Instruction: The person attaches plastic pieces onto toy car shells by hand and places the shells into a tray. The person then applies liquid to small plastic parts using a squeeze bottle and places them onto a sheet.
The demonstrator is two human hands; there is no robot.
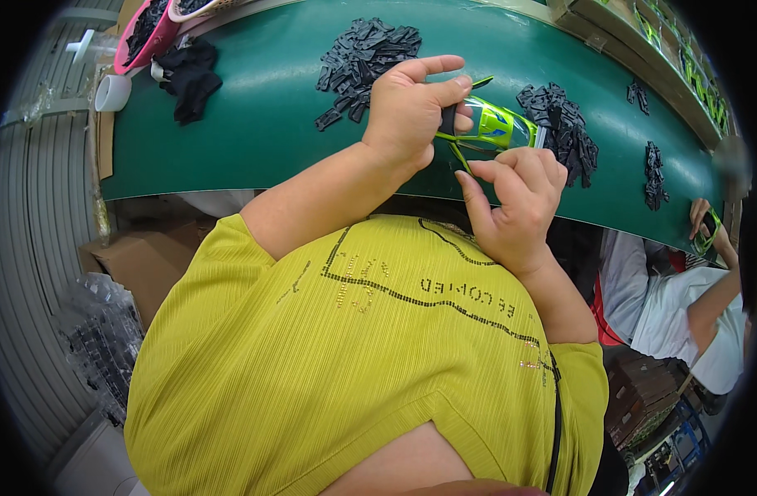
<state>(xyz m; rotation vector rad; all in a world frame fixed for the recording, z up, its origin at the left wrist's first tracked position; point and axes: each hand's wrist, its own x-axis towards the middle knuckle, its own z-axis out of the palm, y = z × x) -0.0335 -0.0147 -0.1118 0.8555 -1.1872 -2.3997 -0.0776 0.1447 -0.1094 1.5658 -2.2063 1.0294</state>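
Observation:
Over the green conveyor belt (262,124), both my hands hold a pair of neon-green glasses with clear lenses (494,126). My left hand (411,107) grips the glasses from the left, fingers curled over the frame and a black part. My right hand (511,202) pinches the lower edge and a thin green temple arm near it. A pile of small black plastic parts (363,62) lies just left of my left hand. Another black pile (564,124) lies just right of the glasses.
Black gloves (190,76) and a white tape roll (112,93) lie at the belt's left end by a pink tray (145,37). More black parts (653,174) sit farther right. A co-worker's hand (705,223) holds similar glasses. Cardboard boxes (143,264) stand below.

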